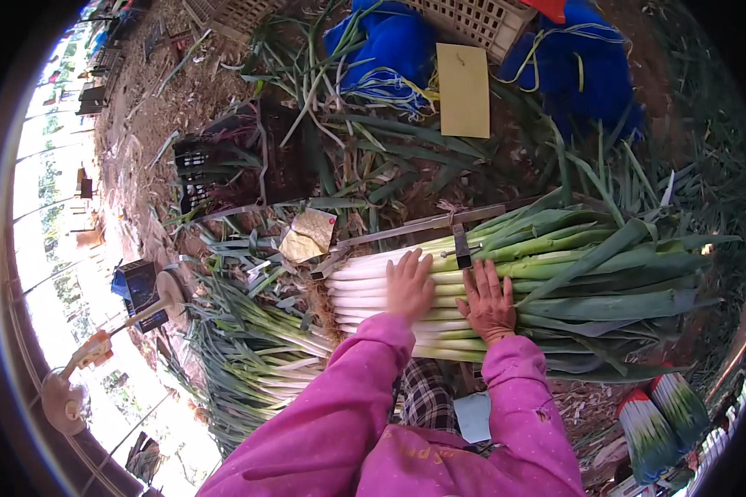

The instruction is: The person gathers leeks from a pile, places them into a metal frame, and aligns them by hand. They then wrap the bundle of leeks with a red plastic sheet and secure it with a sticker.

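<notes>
A broad row of leeks (555,286) lies side by side in front of me, white stems and roots to the left, green leaves to the right. Flat on the white stems rests my left hand (409,286), slightly blurred, its fingers stretched out. My right hand (489,303) presses on the pale green part of the stems with its fingers spread. Just beyond my right fingertips stands a dark metal post (462,246) on a metal bar (414,225) along the far side of the leeks. Neither hand is wrapped round anything.
More loose leeks (257,348) are heaped at the left. A dark crate (220,161) stands beyond them. Blue net bags (394,50), a yellow board (464,91) and a tan crate (481,21) are at the far side. Bundled leeks (651,431) lie at the lower right.
</notes>
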`<control>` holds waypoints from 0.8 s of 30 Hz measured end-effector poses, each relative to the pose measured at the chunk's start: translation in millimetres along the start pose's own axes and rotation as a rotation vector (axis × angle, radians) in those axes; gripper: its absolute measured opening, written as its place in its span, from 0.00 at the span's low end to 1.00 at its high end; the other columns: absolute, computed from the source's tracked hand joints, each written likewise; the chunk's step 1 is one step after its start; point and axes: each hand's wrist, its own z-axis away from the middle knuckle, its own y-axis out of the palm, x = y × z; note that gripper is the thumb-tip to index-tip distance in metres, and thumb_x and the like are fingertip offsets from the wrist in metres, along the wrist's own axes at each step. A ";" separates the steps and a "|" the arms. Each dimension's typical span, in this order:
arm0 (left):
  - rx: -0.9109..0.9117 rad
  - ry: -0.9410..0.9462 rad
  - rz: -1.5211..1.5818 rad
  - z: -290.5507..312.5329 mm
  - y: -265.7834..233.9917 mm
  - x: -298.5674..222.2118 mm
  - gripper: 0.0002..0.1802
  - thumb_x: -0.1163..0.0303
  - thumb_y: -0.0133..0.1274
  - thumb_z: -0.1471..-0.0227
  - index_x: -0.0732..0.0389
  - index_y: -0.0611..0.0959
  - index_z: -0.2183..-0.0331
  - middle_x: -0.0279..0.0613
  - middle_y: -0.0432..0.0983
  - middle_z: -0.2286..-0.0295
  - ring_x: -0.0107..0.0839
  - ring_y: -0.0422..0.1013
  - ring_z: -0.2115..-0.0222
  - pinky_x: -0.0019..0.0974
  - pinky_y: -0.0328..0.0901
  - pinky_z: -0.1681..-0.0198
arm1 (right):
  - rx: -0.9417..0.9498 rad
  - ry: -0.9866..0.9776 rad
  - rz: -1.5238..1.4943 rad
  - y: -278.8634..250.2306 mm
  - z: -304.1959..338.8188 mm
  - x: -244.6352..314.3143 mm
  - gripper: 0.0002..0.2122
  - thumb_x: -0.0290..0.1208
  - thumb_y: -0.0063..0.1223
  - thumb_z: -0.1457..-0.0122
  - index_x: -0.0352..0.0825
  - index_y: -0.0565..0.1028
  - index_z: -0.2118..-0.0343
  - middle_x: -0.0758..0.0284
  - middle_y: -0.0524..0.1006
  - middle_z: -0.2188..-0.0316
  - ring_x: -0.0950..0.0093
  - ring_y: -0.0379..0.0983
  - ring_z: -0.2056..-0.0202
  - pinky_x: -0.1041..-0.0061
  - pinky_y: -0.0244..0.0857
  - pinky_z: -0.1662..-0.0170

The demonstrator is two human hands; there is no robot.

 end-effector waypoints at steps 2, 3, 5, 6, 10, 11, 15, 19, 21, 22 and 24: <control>0.021 0.004 0.005 -2.3 1.4 -2.4 0.28 0.60 0.45 0.47 0.53 0.67 0.44 0.46 0.58 0.43 0.46 0.52 0.41 0.63 0.41 0.39 | 0.032 0.021 -0.036 -0.5 -0.6 -2.1 0.27 0.51 0.47 0.45 0.44 0.69 0.45 0.66 0.60 0.38 0.68 0.51 0.36 0.56 0.43 0.39; 0.011 -0.001 -0.008 -3.1 1.5 -3.3 0.28 0.60 0.45 0.47 0.53 0.67 0.44 0.46 0.58 0.43 0.46 0.52 0.41 0.63 0.41 0.39 | 0.019 0.013 -0.045 0.3 -0.7 -3.2 0.27 0.51 0.47 0.45 0.44 0.69 0.45 0.66 0.60 0.38 0.68 0.51 0.36 0.56 0.43 0.39; -0.013 0.029 -0.009 -2.2 1.2 -4.0 0.28 0.63 0.45 0.49 0.54 0.68 0.45 0.44 0.58 0.43 0.44 0.53 0.41 0.61 0.42 0.39 | 0.001 0.029 -0.058 0.4 -0.1 -3.0 0.27 0.50 0.48 0.46 0.44 0.69 0.45 0.66 0.61 0.39 0.68 0.51 0.36 0.57 0.43 0.39; -0.007 0.027 -0.014 -2.6 1.2 -3.5 0.27 0.63 0.45 0.49 0.54 0.68 0.45 0.45 0.58 0.43 0.45 0.53 0.41 0.62 0.43 0.39 | -0.004 0.034 -0.063 -0.1 -0.5 -2.7 0.27 0.50 0.49 0.47 0.44 0.70 0.45 0.66 0.61 0.39 0.68 0.51 0.36 0.57 0.43 0.39; -0.013 0.035 -0.030 -0.5 1.6 -3.7 0.27 0.63 0.45 0.48 0.55 0.68 0.45 0.45 0.58 0.43 0.45 0.53 0.41 0.62 0.43 0.39 | -0.018 0.049 -0.097 1.3 1.0 -1.9 0.27 0.50 0.50 0.47 0.43 0.70 0.46 0.66 0.61 0.39 0.68 0.52 0.36 0.58 0.44 0.39; -0.013 0.032 -0.023 -2.3 1.3 -3.2 0.27 0.64 0.45 0.48 0.55 0.68 0.45 0.45 0.59 0.43 0.45 0.54 0.42 0.61 0.43 0.39 | -0.012 0.051 -0.107 2.1 -1.3 -1.6 0.27 0.49 0.50 0.47 0.43 0.70 0.46 0.66 0.62 0.39 0.68 0.52 0.37 0.58 0.44 0.39; -0.031 0.036 -0.027 1.4 -2.1 -2.7 0.26 0.65 0.44 0.49 0.56 0.69 0.46 0.46 0.60 0.44 0.46 0.55 0.42 0.60 0.44 0.40 | -0.049 0.040 -0.111 4.1 -0.8 2.4 0.26 0.48 0.50 0.47 0.42 0.70 0.46 0.66 0.63 0.40 0.68 0.53 0.37 0.58 0.45 0.39; -0.034 0.055 0.004 -5.0 -1.5 -9.6 0.25 0.67 0.44 0.49 0.57 0.70 0.47 0.47 0.62 0.45 0.47 0.56 0.43 0.60 0.45 0.41 | -0.049 0.058 -0.085 5.2 -1.2 -2.0 0.25 0.47 0.49 0.47 0.42 0.71 0.47 0.65 0.64 0.41 0.67 0.53 0.37 0.58 0.46 0.39; -0.097 0.091 0.022 -5.4 -1.5 -5.9 0.25 0.67 0.44 0.49 0.57 0.70 0.48 0.48 0.62 0.45 0.47 0.57 0.44 0.60 0.46 0.41 | -0.065 0.050 -0.077 3.1 -3.2 -0.5 0.25 0.48 0.49 0.47 0.42 0.71 0.47 0.64 0.64 0.41 0.66 0.53 0.37 0.58 0.45 0.39; -0.094 0.100 0.016 -6.1 0.1 -6.1 0.25 0.66 0.44 0.49 0.57 0.70 0.48 0.49 0.62 0.45 0.48 0.57 0.44 0.60 0.47 0.42 | -0.061 0.059 -0.078 5.5 -2.1 -0.3 0.26 0.48 0.50 0.48 0.42 0.71 0.47 0.65 0.63 0.41 0.66 0.53 0.37 0.57 0.45 0.39; -0.079 0.092 0.011 -7.9 -8.4 -4.6 0.24 0.64 0.43 0.47 0.56 0.70 0.47 0.49 0.62 0.45 0.50 0.58 0.45 0.59 0.46 0.41 | -0.058 0.062 -0.101 6.7 -5.5 3.5 0.26 0.49 0.51 0.48 0.41 0.71 0.47 0.65 0.63 0.40 0.66 0.52 0.37 0.56 0.45 0.39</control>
